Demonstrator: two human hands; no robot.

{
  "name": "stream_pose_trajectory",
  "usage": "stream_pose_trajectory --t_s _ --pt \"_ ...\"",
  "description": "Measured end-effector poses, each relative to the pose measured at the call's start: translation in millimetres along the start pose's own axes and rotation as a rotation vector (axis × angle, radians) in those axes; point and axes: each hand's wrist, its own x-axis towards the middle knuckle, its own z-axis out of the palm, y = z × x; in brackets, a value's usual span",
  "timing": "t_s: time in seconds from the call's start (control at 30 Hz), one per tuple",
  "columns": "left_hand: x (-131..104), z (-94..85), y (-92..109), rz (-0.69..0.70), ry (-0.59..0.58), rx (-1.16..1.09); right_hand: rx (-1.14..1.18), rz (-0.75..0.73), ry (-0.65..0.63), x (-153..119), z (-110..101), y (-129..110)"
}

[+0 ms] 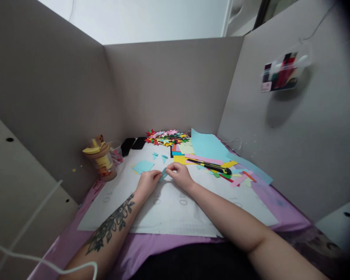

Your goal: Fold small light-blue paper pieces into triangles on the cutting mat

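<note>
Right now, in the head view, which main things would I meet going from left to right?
Brown-and-yellow patterned cup, clear plastic container, left bare hand, small light-blue paper piece, right bare hand, black-and-yellow utility cutter.

Grey partitions (and paper stars) show a craft booth.

Behind the paper you hold lie stars; left, a cup; right, a knife on scraps.
</note>
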Motion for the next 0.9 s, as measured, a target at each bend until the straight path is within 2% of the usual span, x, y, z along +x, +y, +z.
stream_pose_trajectory --t_s 0.37,0.9 --pt "1.6 1.4 -1.5 -0.058 -0.018 -0.125 0.125 0.064 0.0 1.8 0.0 2.8" --pt "1.3 1.5 1.0 -0.1 -0.033 -0.139 0.125 0.109 0.016 2.5 0.6 0.3"
